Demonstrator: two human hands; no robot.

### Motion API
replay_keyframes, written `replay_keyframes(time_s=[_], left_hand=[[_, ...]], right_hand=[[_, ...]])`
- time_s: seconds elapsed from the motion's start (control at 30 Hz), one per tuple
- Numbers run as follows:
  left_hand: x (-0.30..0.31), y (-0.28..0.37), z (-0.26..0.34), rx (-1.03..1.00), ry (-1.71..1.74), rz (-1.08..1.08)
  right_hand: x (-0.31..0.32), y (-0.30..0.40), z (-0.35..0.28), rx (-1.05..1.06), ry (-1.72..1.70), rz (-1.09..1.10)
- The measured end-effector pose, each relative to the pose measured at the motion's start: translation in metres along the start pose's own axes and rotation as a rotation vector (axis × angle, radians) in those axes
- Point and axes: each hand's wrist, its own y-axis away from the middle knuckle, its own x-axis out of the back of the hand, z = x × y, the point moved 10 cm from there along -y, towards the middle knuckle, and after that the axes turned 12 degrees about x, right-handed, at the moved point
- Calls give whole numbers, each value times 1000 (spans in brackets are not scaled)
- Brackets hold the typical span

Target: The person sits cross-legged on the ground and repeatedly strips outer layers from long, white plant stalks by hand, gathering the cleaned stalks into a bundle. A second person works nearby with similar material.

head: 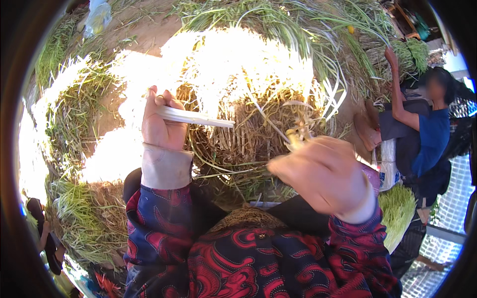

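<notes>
My left hand (162, 126) is palm up, its fingers curled around a few smooth white plant stalks (199, 118). Their cut-looking ends point right, over the heap. My right hand (316, 175), blurred by motion, pinches some withered yellowish leaves (298, 136) at its fingertips, apart from the white stalks. Below and beyond both hands lies a large heap of harvested stalks (238, 126) with brown, dry roots and sheaths facing me. Strong sunlight washes out the upper part of this heap.
Long green leaves (268, 18) spread behind the heap. More plant piles lie left (74, 108) and lower left (80, 216). At right a seated person (428, 123) lifts a green stalk. A pale green bundle (397, 212) lies beside my right arm; a plastic bag (97, 18) lies upper left.
</notes>
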Motion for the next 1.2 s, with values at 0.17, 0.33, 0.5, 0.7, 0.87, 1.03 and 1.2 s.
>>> replay_keyframes(time_s=[0.17,0.33,0.5,0.7,0.87,1.03,1.2], left_hand=[[-3,-2,-56,255,-76,16],[-17,-3,-62,259,-107,-74],[-22,-7,-44,132,-167,-24],[-64,-22,-38,237,-157,-347],[-132,8,11,241,-259,-674],[-139,-3,-44,270,-362,-645],[-80,-22,-97,359,-627,-152]], right_hand=[[80,-17,-65,-39,-17,193],[71,-20,-52,-455,77,193],[87,2,-52,-450,18,349],[51,17,-45,9,516,62],[47,114,159,-697,-236,449],[12,301,266,-1289,-500,778],[-45,273,250,-1348,-505,444]])
